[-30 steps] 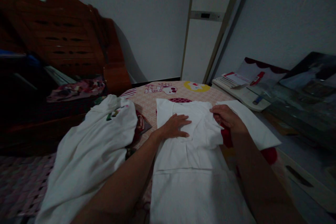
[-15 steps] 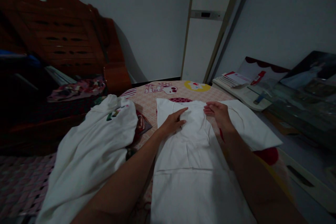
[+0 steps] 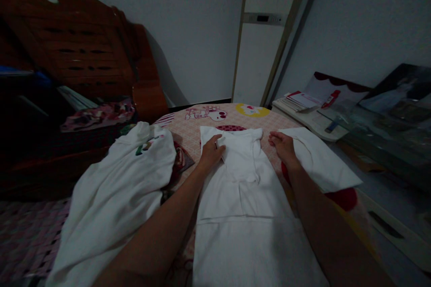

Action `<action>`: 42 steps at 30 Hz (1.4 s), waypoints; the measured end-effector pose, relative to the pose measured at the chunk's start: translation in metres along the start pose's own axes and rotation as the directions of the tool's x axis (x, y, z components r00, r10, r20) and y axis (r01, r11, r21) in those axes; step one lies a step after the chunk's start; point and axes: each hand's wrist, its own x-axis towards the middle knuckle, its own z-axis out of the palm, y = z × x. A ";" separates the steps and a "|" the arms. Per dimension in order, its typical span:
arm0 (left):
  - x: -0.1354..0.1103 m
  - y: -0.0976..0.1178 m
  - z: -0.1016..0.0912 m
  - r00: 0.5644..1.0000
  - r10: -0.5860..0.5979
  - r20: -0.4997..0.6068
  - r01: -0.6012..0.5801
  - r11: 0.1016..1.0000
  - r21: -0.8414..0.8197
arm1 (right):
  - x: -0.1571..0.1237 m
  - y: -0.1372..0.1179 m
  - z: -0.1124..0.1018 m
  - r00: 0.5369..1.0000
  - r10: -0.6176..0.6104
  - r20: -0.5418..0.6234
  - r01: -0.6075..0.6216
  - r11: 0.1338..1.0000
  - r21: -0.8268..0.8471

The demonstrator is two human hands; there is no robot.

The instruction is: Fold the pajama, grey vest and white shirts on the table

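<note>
A white garment [image 3: 245, 188] lies flat on a round table [image 3: 191, 128] covered by a pink patterned cloth. My left hand [image 3: 211, 154] rests on the garment's upper left part, fingers curled and pinching a fold of the white cloth. My right hand [image 3: 283, 146] lies on the tablecloth just right of the garment's top edge, fingers loosely bent, beside a folded white cloth [image 3: 318, 161].
A crumpled white shirt with a green print [image 3: 124, 184] lies to the left, hanging over the table's edge. A brown wooden bench [image 3: 81, 54] with floral cloth stands at far left. Papers and a glass-topped surface [image 3: 336, 116] are on the right. A door [image 3: 262, 45] is behind.
The garment's right part has been folded inward, making it narrower. My left hand slid to the upper left edge and pinched the cloth; my right hand came off the garment onto the table.
</note>
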 end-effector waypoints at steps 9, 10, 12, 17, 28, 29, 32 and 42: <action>0.000 -0.006 0.003 0.997 0.080 0.011 -0.080 0.996 0.029 | 0.026 -0.020 0.021 0.988 0.127 0.084 -0.105 0.969 -0.222; 0.000 -0.005 0.003 0.997 0.078 0.015 -0.079 0.997 0.028 | 0.030 -0.025 0.024 0.982 0.146 0.120 -0.117 0.969 -0.219; -0.001 -0.003 0.002 0.997 0.078 0.020 -0.078 0.997 0.020 | 0.038 -0.036 0.027 0.953 0.210 0.219 -0.160 0.960 -0.228; -0.004 0.003 0.000 0.996 0.079 0.046 -0.079 0.997 0.008 | 0.048 -0.054 0.030 0.873 0.357 0.332 -0.207 0.888 -0.410; -0.004 0.002 0.000 0.997 0.068 0.047 -0.069 0.998 0.002 | 0.062 -0.050 0.024 0.872 0.371 0.320 -0.176 0.847 -0.502; -0.004 0.002 0.000 0.997 0.065 0.045 -0.065 0.998 -0.002 | 0.062 -0.050 0.024 0.864 0.376 0.335 -0.171 0.845 -0.507; -0.004 0.003 0.000 0.997 0.072 0.029 -0.072 0.997 -0.011 | 0.062 -0.053 0.025 0.842 0.379 0.384 -0.140 0.841 -0.523; -0.012 0.021 -0.002 0.978 0.205 -0.042 -0.209 0.972 -0.110 | 0.059 -0.080 0.050 0.886 -0.134 0.444 0.464 0.217 -0.859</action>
